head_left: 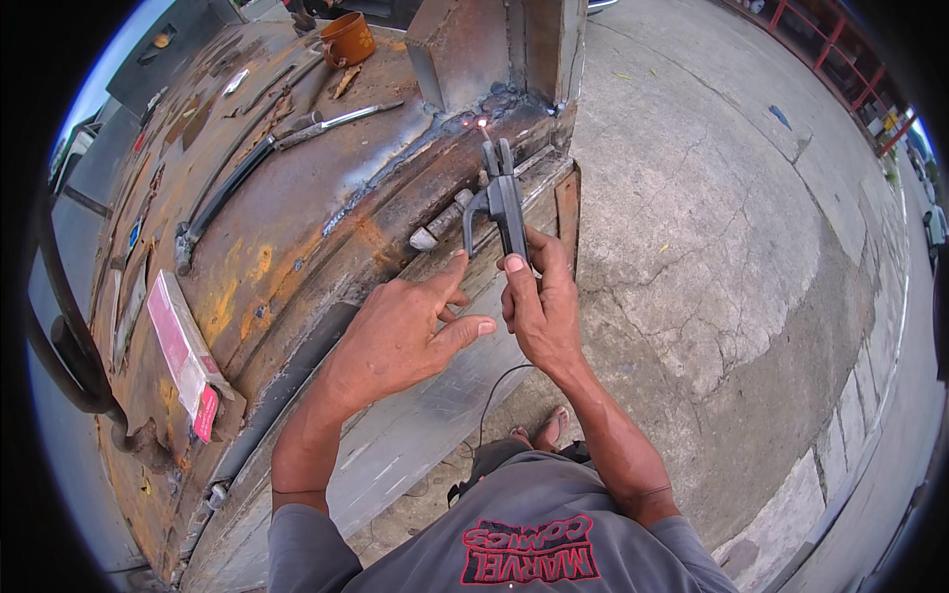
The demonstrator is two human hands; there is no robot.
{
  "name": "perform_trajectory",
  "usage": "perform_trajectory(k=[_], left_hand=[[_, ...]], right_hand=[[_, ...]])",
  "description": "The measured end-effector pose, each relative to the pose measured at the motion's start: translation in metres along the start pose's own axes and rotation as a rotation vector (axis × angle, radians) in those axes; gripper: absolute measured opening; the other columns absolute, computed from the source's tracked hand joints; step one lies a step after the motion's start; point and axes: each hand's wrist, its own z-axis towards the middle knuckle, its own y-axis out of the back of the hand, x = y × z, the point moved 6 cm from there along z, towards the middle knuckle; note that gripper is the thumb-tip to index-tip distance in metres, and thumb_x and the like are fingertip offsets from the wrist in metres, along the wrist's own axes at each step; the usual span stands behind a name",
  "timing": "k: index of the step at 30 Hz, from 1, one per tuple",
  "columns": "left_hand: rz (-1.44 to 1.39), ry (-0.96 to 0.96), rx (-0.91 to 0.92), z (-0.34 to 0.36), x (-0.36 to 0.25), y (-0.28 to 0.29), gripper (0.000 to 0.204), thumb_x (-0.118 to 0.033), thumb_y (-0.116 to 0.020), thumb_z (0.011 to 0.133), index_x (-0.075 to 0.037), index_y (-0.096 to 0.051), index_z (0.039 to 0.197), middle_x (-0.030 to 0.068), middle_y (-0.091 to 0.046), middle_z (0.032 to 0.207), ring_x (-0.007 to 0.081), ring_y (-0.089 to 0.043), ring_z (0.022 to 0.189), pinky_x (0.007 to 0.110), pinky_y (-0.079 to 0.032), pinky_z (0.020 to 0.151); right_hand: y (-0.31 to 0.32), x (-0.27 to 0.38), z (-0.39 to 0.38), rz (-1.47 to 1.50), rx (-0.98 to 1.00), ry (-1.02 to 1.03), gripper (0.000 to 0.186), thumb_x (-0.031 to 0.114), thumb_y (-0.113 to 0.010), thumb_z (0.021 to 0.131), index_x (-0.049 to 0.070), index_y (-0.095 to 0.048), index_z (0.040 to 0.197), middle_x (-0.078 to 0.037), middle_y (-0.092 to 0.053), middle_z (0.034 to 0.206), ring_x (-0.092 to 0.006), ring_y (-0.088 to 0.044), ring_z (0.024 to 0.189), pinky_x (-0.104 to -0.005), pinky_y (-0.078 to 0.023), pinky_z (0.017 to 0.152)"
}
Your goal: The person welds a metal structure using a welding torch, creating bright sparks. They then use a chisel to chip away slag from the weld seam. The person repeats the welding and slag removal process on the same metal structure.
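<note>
My right hand (543, 306) is wrapped round the handle of a black welding electrode holder (508, 208), its jaws pointing away from me. Just beyond the jaws, a small spot glows orange-red (482, 123) beside a weld seam on the rusty metal bed. My left hand (405, 326) is empty, with its thumb and index finger stretched apart. That index fingertip is close to the holder's curved lever; I cannot tell whether it touches. Under the holder, a short metal cylinder (435, 225) sits along the bed's edge. An upright steel post (474, 59) stands behind the glowing spot.
A hammer (222, 198), a second hammer-like tool (336, 124), an orange mug (347, 40) and a torn pink-and-white box (183, 341) lie on the rusty bed (287, 267). A cable (484, 405) hangs near my feet. Cracked concrete (692, 247) spreads to the right.
</note>
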Motion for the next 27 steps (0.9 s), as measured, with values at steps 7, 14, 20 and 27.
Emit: perform_trajectory(k=[7,14,20,27], left_hand=[[0.020,0.018,0.010,0.0011,-0.0020,0.0012,0.086,-0.043,-0.081,0.096,0.010,-0.049,0.155,0.0254,-0.079,0.116,0.0364,-0.081,0.097,0.039,-0.062,0.078],[0.054,-0.036,-0.025,0.0005,0.0030,-0.0018,0.088,-0.043,-0.081,0.096,0.007,-0.046,0.159,0.0255,-0.079,0.116,0.0352,-0.081,0.099,0.039,-0.062,0.079],[-0.019,0.009,0.029,0.0004,0.0000,-0.0023,0.090,-0.045,-0.082,0.095,0.002,-0.044,0.162,0.0267,-0.079,0.116,0.0371,-0.080,0.103,0.040,-0.062,0.077],[-0.002,-0.041,0.012,0.0005,-0.0040,-0.0006,0.089,-0.044,-0.077,0.098,0.010,-0.042,0.159,0.0284,-0.079,0.105,0.0436,-0.079,0.097,0.047,-0.060,0.089]], right_hand=[[0.0003,0.0009,0.0017,-0.008,-0.002,0.004,0.047,0.028,-0.054,0.115,-0.002,-0.047,0.150,-0.008,-0.065,0.096,-0.0056,-0.055,0.058,-0.0247,-0.044,0.047],[0.0001,0.0021,-0.0012,0.037,-0.015,0.008,0.048,0.027,-0.053,0.115,-0.004,-0.045,0.150,-0.010,-0.064,0.101,-0.0056,-0.055,0.058,-0.0238,-0.044,0.047],[0.0037,-0.0026,-0.0031,0.096,-0.055,0.027,0.050,0.028,-0.053,0.115,-0.004,-0.042,0.152,-0.012,-0.063,0.112,-0.0062,-0.055,0.060,-0.0233,-0.046,0.048],[0.0029,-0.0022,-0.0005,0.059,-0.020,-0.005,0.050,0.029,-0.052,0.116,-0.004,-0.043,0.152,-0.011,-0.064,0.109,-0.0062,-0.056,0.061,-0.0239,-0.047,0.049]])
